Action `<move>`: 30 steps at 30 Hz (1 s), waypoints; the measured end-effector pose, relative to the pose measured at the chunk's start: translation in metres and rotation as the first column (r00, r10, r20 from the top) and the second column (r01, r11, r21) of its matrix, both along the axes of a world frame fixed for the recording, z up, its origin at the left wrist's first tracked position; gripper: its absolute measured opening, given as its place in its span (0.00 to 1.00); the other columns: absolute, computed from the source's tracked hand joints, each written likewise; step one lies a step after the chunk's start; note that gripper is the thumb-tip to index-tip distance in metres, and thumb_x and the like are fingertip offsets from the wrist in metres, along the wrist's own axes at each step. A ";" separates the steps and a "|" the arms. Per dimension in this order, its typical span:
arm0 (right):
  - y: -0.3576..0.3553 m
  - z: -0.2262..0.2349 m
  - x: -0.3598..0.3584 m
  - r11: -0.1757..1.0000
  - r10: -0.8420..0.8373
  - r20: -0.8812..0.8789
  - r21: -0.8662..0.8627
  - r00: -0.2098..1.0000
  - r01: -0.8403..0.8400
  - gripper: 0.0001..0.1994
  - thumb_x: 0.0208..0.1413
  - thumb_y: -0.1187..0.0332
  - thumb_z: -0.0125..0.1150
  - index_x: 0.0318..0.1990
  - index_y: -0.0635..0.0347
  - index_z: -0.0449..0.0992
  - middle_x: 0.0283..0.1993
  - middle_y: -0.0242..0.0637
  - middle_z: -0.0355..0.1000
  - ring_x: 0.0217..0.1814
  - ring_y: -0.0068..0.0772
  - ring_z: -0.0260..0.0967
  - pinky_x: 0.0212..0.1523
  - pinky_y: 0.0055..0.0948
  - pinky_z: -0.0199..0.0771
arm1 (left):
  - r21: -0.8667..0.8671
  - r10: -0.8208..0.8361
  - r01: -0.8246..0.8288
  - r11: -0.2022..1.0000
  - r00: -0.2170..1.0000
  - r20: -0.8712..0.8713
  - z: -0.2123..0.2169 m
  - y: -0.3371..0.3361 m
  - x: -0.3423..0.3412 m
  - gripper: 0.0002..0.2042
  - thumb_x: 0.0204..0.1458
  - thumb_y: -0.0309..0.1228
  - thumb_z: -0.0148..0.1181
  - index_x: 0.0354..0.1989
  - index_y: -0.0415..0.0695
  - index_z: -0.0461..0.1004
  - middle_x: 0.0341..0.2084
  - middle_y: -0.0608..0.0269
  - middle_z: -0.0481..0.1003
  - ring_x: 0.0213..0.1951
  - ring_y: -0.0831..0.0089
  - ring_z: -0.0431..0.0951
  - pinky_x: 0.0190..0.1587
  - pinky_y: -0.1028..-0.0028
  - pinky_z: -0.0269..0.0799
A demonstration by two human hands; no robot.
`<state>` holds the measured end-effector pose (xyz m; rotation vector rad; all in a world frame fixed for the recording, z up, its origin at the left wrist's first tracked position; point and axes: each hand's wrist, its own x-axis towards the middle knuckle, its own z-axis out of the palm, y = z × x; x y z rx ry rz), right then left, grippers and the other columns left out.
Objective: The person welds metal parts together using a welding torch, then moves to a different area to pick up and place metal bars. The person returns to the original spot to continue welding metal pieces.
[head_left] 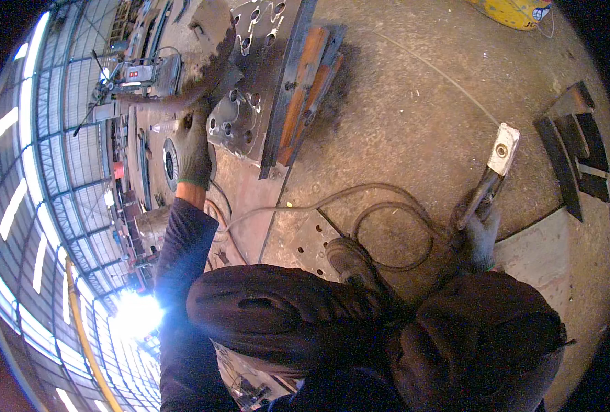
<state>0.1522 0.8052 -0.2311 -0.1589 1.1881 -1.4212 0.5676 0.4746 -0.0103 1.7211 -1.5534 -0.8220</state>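
Observation:
My left hand (194, 154), in a grey-green work glove, is stretched out and rests against the edge of a heavy steel plate (235, 120) drilled with several round holes. My right hand (480, 233), also gloved, is closed around the handle of a welding clamp (495, 168) whose flat metal jaw with one hole points up and away from me. A dark cable (380, 206) loops over the floor from the clamp toward my legs. My knees and one boot (349, 261) fill the lower middle of the view.
Rusty flat bars (308, 89) lie stacked beside the drilled plate. Another perforated plate (312, 240) sits by my boot. Dark steel offcuts (573, 151) lie at right, a yellow object (514, 10) at the top. Machines stand at far left under bright windows.

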 end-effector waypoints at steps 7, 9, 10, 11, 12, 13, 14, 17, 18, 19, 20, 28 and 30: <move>-0.007 0.003 -0.001 0.994 0.088 -0.088 0.066 0.992 -0.082 0.09 0.53 0.81 0.57 0.41 0.59 0.74 0.32 0.30 0.72 0.31 0.27 0.70 0.30 0.28 0.71 | 0.101 0.129 -0.127 0.987 0.992 -0.012 0.030 -0.014 -0.017 0.23 0.57 0.52 0.67 0.46 0.44 0.78 0.32 0.64 0.77 0.32 0.76 0.76 0.33 0.73 0.73; -0.008 0.008 0.001 0.996 0.075 -0.052 0.043 0.996 -0.072 0.09 0.53 0.80 0.57 0.41 0.60 0.75 0.31 0.31 0.72 0.30 0.28 0.71 0.30 0.28 0.72 | 0.135 0.162 -0.161 0.978 0.987 0.004 0.039 -0.023 -0.015 0.23 0.57 0.52 0.67 0.46 0.44 0.78 0.32 0.63 0.77 0.31 0.75 0.77 0.33 0.73 0.74; -0.007 0.010 0.001 0.997 0.068 -0.038 0.035 0.997 -0.066 0.09 0.53 0.80 0.57 0.41 0.60 0.75 0.31 0.31 0.72 0.30 0.28 0.71 0.30 0.28 0.72 | 0.154 0.177 -0.176 0.972 0.984 0.007 0.041 -0.025 -0.015 0.23 0.57 0.52 0.67 0.47 0.43 0.77 0.32 0.63 0.77 0.31 0.74 0.77 0.33 0.73 0.75; -0.008 0.012 0.001 0.998 0.057 -0.043 0.015 0.997 -0.056 0.09 0.53 0.79 0.57 0.41 0.60 0.75 0.32 0.32 0.73 0.31 0.28 0.71 0.31 0.28 0.72 | 0.153 0.174 -0.170 0.974 0.985 -0.014 0.043 -0.026 -0.015 0.23 0.58 0.52 0.67 0.47 0.43 0.77 0.32 0.63 0.77 0.30 0.73 0.78 0.33 0.73 0.75; -0.009 0.013 0.002 0.999 0.047 -0.047 -0.005 0.998 -0.048 0.08 0.53 0.79 0.57 0.41 0.60 0.75 0.32 0.32 0.73 0.31 0.28 0.72 0.31 0.28 0.73 | 0.152 0.171 -0.164 0.975 0.985 -0.035 0.045 -0.027 -0.015 0.23 0.58 0.52 0.67 0.47 0.42 0.77 0.32 0.62 0.77 0.30 0.73 0.78 0.33 0.73 0.75; -0.009 0.014 0.001 0.999 0.035 -0.054 -0.023 0.998 -0.036 0.08 0.53 0.79 0.57 0.41 0.60 0.76 0.32 0.32 0.73 0.31 0.29 0.72 0.31 0.28 0.73 | 0.153 0.166 -0.156 0.976 0.984 -0.059 0.046 -0.026 -0.019 0.24 0.58 0.52 0.67 0.47 0.42 0.77 0.32 0.62 0.77 0.30 0.72 0.78 0.32 0.73 0.75; -0.009 0.012 0.001 1.000 0.015 -0.056 -0.023 0.998 -0.017 0.09 0.53 0.77 0.59 0.42 0.59 0.74 0.30 0.32 0.72 0.28 0.28 0.71 0.27 0.28 0.71 | 0.146 0.147 -0.131 0.980 0.984 -0.100 0.046 -0.025 -0.023 0.23 0.59 0.51 0.66 0.47 0.41 0.76 0.32 0.61 0.78 0.29 0.71 0.79 0.31 0.74 0.75; -0.008 -0.003 0.004 0.999 -0.030 -0.088 -0.017 0.996 0.029 0.13 0.53 0.74 0.65 0.44 0.56 0.71 0.26 0.32 0.71 0.20 0.27 0.68 0.16 0.26 0.66 | 0.116 0.080 -0.060 0.991 0.981 -0.177 0.039 -0.020 -0.034 0.21 0.60 0.47 0.65 0.48 0.40 0.76 0.35 0.58 0.79 0.27 0.69 0.80 0.27 0.74 0.74; -0.007 -0.008 0.005 0.999 -0.037 -0.117 -0.010 0.992 0.036 0.13 0.53 0.74 0.65 0.44 0.56 0.71 0.26 0.32 0.71 0.19 0.27 0.67 0.15 0.26 0.65 | 0.101 0.054 -0.036 0.994 0.983 -0.175 0.035 -0.020 -0.038 0.20 0.60 0.45 0.65 0.48 0.40 0.75 0.36 0.57 0.79 0.27 0.68 0.80 0.27 0.74 0.74; -0.009 -0.009 0.006 0.999 -0.043 -0.143 -0.005 0.989 0.043 0.12 0.53 0.73 0.65 0.44 0.56 0.71 0.26 0.32 0.71 0.18 0.27 0.67 0.14 0.26 0.64 | 0.086 0.028 -0.014 0.996 0.985 -0.168 0.035 -0.021 -0.040 0.19 0.61 0.43 0.65 0.49 0.39 0.75 0.37 0.56 0.80 0.26 0.68 0.81 0.26 0.74 0.75; -0.008 -0.008 0.006 1.000 -0.029 -0.113 0.001 0.993 0.029 0.12 0.53 0.73 0.65 0.44 0.56 0.71 0.26 0.31 0.70 0.18 0.26 0.66 0.14 0.26 0.63 | 0.091 -0.010 0.021 0.996 0.993 -0.118 0.036 -0.022 -0.040 0.19 0.60 0.41 0.65 0.51 0.39 0.74 0.38 0.55 0.80 0.26 0.67 0.81 0.26 0.73 0.76; -0.012 0.021 0.003 0.999 -0.012 -0.044 -0.044 0.999 0.010 0.05 0.56 0.78 0.58 0.39 0.58 0.76 0.31 0.28 0.73 0.31 0.23 0.69 0.30 0.26 0.69 | 0.009 -0.150 0.151 0.988 0.969 0.195 0.054 -0.022 -0.061 0.19 0.59 0.31 0.64 0.56 0.36 0.69 0.34 0.55 0.81 0.26 0.68 0.82 0.24 0.71 0.78; -0.008 0.013 -0.004 0.997 0.038 -0.071 -0.057 0.997 -0.042 0.06 0.56 0.79 0.57 0.39 0.58 0.76 0.32 0.28 0.73 0.31 0.23 0.70 0.30 0.26 0.69 | 0.015 -0.185 0.186 0.982 0.954 0.236 0.055 -0.019 -0.067 0.20 0.59 0.31 0.64 0.56 0.35 0.70 0.35 0.55 0.81 0.26 0.68 0.82 0.26 0.71 0.79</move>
